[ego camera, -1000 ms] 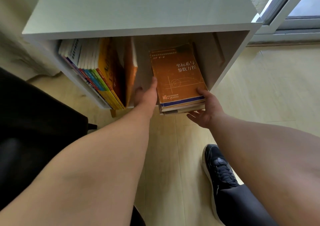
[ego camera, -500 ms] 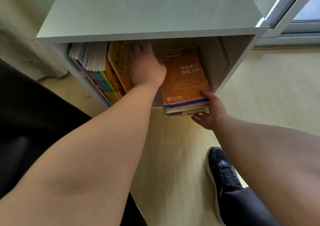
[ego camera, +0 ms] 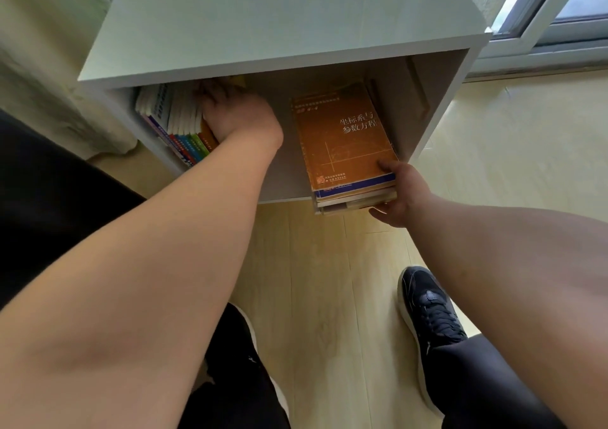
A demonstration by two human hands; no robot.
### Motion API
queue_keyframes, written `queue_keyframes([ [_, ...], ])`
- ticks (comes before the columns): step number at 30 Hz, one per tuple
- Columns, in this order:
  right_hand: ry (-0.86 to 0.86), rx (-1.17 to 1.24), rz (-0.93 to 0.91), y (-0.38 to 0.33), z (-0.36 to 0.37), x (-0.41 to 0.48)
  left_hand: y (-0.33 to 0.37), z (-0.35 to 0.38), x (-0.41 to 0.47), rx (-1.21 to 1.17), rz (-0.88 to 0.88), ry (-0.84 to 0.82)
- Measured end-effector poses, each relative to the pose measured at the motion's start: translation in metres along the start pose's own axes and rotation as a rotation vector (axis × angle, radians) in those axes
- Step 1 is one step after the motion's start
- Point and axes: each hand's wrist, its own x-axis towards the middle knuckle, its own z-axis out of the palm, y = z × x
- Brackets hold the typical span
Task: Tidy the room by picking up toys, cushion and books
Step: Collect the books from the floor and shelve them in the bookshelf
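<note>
Books first: the flat stack of books (ego camera: 345, 139), orange cover on top, lies in the right half of the white cubby (ego camera: 279, 23), w/ its near end poking out past the front edge of the cubby's bottom board. Right hand (ego camera: 399, 191) has it pinched at the near right corner, thumb on the orange cover, fingers underneath. Left hand (ego camera: 240, 116) is deep inside, against the upright row (ego camera: 177, 122) on the left. Its fingers run into the shadow under the top board, so can't tell if they lie flat on the books or hook round one.

What could go wrong imo:
- stack overhangs, so if the right hand lets go before shoving it in, it prob tips out onto the wood floor (ego camera: 312, 280)
- lower books aren't lined up w/ the top one, so a push on one corner could fan them out or leave the bottom ones behind
- upright row looks propped by the left hand, so w/o the hand it may flop into the gap
- stack sits near the right inner wall and could snag going in

Contents: one open compartment. Left = upright row, white + coloured spines. Right = the stack. The left arm goes in through the gap btw them. Smth thin leans by the right inner wall, can't tell what.
</note>
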Motion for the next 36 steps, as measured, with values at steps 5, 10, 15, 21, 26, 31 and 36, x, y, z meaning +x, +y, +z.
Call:
queue_keyframes([
  [5, -0.006, -0.038, 0.001, -0.003, -0.002, -0.003, -0.013, 0.007, -0.007, 0.098, 0.074, 0.016],
  [10, 0.007, -0.153, -0.005, -0.003, -0.004, -0.003, -0.028, 0.04, -0.025, 0.528, 0.241, 0.045],
  [15, -0.011, -0.314, -0.003, -0.004, -0.009, -0.004, -0.049, 0.049, -0.028, 0.774, 0.351, 0.159],
  [21, -0.028, -0.383, 0.006, -0.005, -0.009, -0.009, -0.055, 0.045, -0.037, 0.737, 0.398, 0.149],
  [26, -0.019, -0.391, -0.007, -0.005, -0.009, -0.012, -0.058, 0.039, -0.04, 0.636, 0.424, 0.159],
  [31, -0.014, -0.414, -0.019, -0.008, -0.012, -0.012, -0.065, 0.041, -0.04, 0.596, 0.451, 0.191],
  [36, -0.005, -0.417, -0.021, -0.012, -0.017, -0.011, -0.064, 0.041, -0.045, 0.645, 0.482, 0.219],
])
